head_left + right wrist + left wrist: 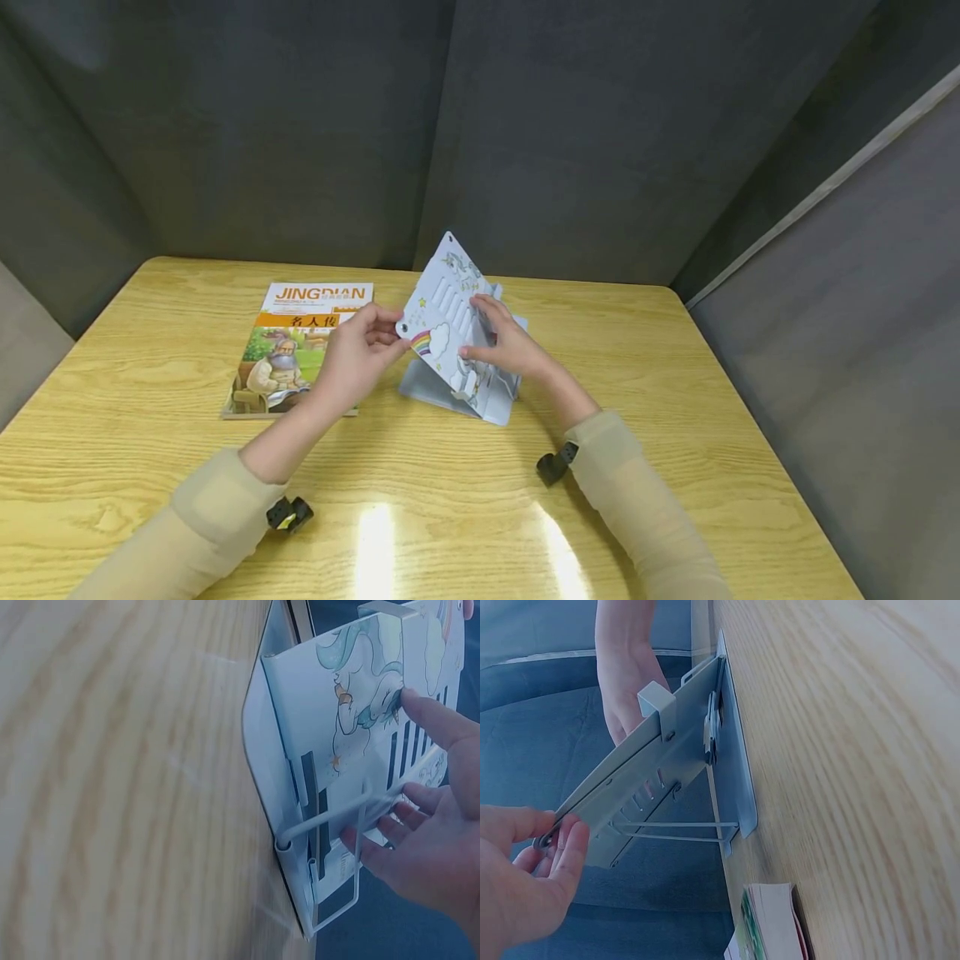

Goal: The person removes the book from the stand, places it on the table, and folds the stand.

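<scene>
A pale metal book stand (444,321), printed with unicorns, stars and a rainbow, stands with its slotted panel tilted up from its base plate (435,390). With thumb and fingers, my left hand (354,352) pinches the panel's left corner. My right hand (513,346) lies at the panel's printed face, thumb on the unicorn picture and fingers spread near the slots (409,746). A wire leg (330,821) passes in front of those fingers in the right wrist view. From behind, in the left wrist view, wire supports (679,831) join panel and base.
Left of the stand, a book (281,367) with an illustrated cover lies flat on the wooden table (420,517), partly covered by my left hand. Dark fabric panels (300,125) rise behind the table, and a grey one (847,317) stands on the right.
</scene>
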A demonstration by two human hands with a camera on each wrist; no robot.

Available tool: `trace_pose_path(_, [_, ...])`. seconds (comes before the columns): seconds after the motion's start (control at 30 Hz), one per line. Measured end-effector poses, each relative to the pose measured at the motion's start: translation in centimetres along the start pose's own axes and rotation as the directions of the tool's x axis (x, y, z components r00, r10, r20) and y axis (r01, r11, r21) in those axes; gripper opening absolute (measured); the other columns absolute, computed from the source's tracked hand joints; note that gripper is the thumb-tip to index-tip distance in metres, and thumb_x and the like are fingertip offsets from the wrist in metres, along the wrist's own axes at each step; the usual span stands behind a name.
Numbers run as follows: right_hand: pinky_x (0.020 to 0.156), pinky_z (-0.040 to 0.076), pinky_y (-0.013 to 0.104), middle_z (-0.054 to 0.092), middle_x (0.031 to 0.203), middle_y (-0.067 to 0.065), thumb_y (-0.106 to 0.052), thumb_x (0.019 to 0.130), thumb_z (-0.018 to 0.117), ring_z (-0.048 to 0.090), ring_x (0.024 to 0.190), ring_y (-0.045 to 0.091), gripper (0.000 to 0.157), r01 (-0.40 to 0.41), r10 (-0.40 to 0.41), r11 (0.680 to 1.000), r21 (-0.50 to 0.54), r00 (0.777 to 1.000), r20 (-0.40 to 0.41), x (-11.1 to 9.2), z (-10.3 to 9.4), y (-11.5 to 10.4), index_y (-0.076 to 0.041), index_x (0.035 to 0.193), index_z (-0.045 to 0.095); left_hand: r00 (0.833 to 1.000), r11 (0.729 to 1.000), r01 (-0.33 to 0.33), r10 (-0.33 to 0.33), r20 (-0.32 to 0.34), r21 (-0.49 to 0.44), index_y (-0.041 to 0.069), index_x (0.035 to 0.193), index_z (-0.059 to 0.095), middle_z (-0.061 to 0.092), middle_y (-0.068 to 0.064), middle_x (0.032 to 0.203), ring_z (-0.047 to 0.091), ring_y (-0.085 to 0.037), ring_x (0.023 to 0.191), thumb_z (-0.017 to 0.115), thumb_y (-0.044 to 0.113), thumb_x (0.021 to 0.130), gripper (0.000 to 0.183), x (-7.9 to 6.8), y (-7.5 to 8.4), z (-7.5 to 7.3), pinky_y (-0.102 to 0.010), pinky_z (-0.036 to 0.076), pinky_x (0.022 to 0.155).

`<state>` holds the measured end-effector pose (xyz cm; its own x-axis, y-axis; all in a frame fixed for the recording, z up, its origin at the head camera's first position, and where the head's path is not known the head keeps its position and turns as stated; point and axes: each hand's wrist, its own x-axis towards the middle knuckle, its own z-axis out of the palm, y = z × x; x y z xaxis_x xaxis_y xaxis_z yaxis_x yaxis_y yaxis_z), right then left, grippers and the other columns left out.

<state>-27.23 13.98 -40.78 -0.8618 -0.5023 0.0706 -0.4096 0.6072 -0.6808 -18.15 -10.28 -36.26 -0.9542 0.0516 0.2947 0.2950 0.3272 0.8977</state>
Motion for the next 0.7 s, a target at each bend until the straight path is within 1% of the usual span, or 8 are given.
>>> trace_pose_path(0.1, [0.107,0.037,0.042,0.013,0.157,0.008,-0.026,0.081,0.075,0.019,0.142,0.028,0.087,0.012,-0.012,1.000,0.015,1.000,0.016,0.08,0.00,0.19,-0.009,0.149,0.023,1.000,1.000,-0.001,0.001,0.006,0.002,-0.004,0.106,0.059,0.065,-0.018,0.095,0.064,-0.024,0.083,0.070,-0.003,0.080,0.028,-0.20,0.12,-0.04,-0.018,0.054,0.068])
trace_pose_path(0.33, [0.109,0.036,0.042,0.012,0.157,0.005,-0.025,0.082,0.074,0.016,0.143,0.026,0.087,0.015,-0.018,0.998,0.055,0.998,0.056,0.28,-0.16,0.44,-0.011,0.150,0.022,1.000,0.999,-0.018,0.018,0.007,0.033,-0.002,0.106,0.059,0.065,-0.016,0.095,0.064,-0.023,0.084,0.071,0.000,0.081,0.028,-0.65,0.26,-0.09,-0.020,0.055,0.069])
trace_pose_path(0.47, [0.109,0.036,0.042,0.011,0.157,0.004,-0.026,0.082,0.074,0.016,0.143,0.025,0.087,0.018,-0.023,0.998,0.064,0.997,0.072,0.38,-0.33,0.49,-0.012,0.150,0.022,1.000,1.000,-0.027,0.027,0.000,0.015,-0.003,0.105,0.058,0.066,-0.017,0.094,0.065,-0.025,0.083,0.072,-0.001,0.080,0.029,-0.80,0.34,0.03,-0.020,0.055,0.069])
trace_pose_path(0.7, [0.108,0.036,0.044,0.009,0.158,0.004,-0.026,0.082,0.074,0.017,0.143,0.026,0.087,0.031,-0.040,0.996,0.084,0.994,0.101,0.60,-0.45,0.68,-0.014,0.150,0.022,1.000,1.000,-0.017,0.017,0.003,-0.003,-0.005,0.104,0.058,0.065,-0.018,0.094,0.065,-0.025,0.083,0.072,-0.003,0.079,0.028,-1.02,0.37,0.20,-0.019,0.055,0.069])
